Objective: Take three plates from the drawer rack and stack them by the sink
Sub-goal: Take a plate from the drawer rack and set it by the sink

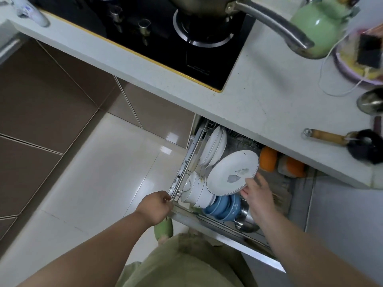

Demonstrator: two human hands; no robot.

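Note:
The pull-out drawer rack (182,168) stands open under the counter. My right hand (257,193) grips the lower right edge of a white plate (232,172) with a thin dark rim, holding it tilted above the rack. Several more white plates (213,148) stand upright at the back of the rack. My left hand (155,208) is closed around the rack's front left corner. The sink is out of view.
White bowls (196,193), blue bowls (223,206) and steel bowls (246,218) fill the rack's front; orange items (268,158) sit at its back. On the counter (259,96) are a hob with a pan (207,5), a green kettle (319,19) and a wooden-handled utensil (327,136).

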